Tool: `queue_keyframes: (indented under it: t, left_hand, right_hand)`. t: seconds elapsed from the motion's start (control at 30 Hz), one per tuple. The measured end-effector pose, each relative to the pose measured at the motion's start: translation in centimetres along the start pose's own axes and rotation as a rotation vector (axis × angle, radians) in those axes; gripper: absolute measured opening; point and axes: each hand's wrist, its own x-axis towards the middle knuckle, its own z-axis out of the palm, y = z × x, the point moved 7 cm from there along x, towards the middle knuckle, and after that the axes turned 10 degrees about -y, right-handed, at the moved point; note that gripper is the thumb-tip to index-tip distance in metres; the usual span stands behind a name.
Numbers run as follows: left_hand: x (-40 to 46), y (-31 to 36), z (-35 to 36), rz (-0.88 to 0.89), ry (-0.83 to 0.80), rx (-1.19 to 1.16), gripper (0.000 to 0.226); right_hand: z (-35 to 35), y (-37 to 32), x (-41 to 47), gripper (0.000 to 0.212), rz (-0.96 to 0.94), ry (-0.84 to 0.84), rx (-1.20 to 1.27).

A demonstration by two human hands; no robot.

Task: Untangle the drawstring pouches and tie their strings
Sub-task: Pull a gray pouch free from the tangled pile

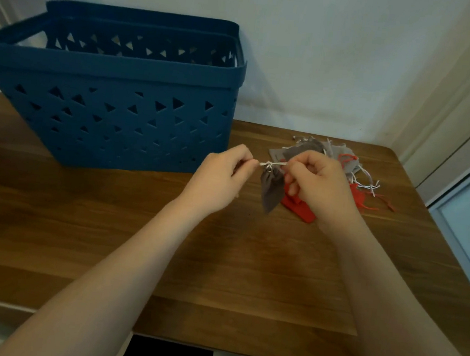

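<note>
A small grey drawstring pouch (270, 189) hangs in the air above the wooden table (220, 262), its neck gathered by a white string (271, 164) pulled out to both sides. My left hand (222, 176) pinches the string's left end. My right hand (319, 183) pinches the right end close to the pouch's neck. Behind my right hand lies a heap of grey pouches (305, 150) and red pouches (302, 210) with loose white and red strings (370, 188). My right hand hides part of that heap.
A large blue plastic basket (114, 103) with triangular holes stands at the back left of the table, against the white wall. The table's right edge lies near a door frame (465, 159).
</note>
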Motion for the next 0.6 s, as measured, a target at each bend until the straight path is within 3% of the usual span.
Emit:
queue_keyframes:
  t: [0.2, 0.27, 0.37, 0.43, 0.6]
  left_hand:
    - [-0.9, -3.1, 2.3, -0.393, -0.039, -0.858, 0.028]
    - [-1.0, -3.3, 2.6, -0.455, 0.039, -1.098, 0.024]
    - [-1.0, -3.1, 2.5, -0.49, 0.121, -1.283, 0.014]
    - [-0.9, -3.0, 2.2, -0.513, 0.162, -1.328, 0.015]
    - [-0.5, -2.3, 1.7, -0.428, 0.211, -1.4, 0.016]
  right_hand:
    - [1.0, 2.7, -0.2, 0.019, 0.153, 0.044, 0.498]
    - [1.0, 2.5, -0.2, 0.019, 0.114, 0.093, 0.6]
    - [1.2, 1.4, -0.1, 0.022, -0.011, 0.066, 0.701]
    - [1.2, 0.7, 0.0, 0.021, -0.061, -0.006, 0.663]
    - [2.7, -0.4, -0.3, 0.014, -0.131, -0.237, 0.248]
